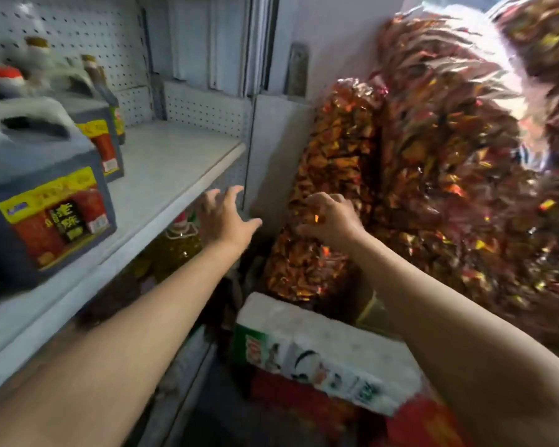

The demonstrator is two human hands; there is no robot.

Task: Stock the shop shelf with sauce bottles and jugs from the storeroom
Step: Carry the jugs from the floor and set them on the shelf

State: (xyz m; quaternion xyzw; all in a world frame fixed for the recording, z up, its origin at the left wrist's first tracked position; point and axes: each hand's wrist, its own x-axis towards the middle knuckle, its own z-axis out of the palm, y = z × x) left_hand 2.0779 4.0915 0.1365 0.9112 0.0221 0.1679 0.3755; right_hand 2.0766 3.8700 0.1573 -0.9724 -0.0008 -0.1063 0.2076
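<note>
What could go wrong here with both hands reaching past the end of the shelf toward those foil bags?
1. The right hand touches the leaning foil bags; pulling one could bring the stack down, perhaps onto the carton below.
2. The nearest jug stands at the shelf edge beside the left forearm; a sideways brush might knock it off.
3. The frame is motion-blurred, so the left hand may misjudge the shelf upright.

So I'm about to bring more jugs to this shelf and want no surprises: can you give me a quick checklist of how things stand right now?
1. Free space on the white metal shelf, right of the jugs: ok.
2. Front dark grey jug with yellow-red label near the shelf edge: cannot tell, blurred.
3. Left hand holding nothing, fingers spread: ok.
4. Right hand free: not ok, fingers curled on the shiny red-gold foil bag.
5. Floor route clear: not ok, white-topped printed carton below.
</note>
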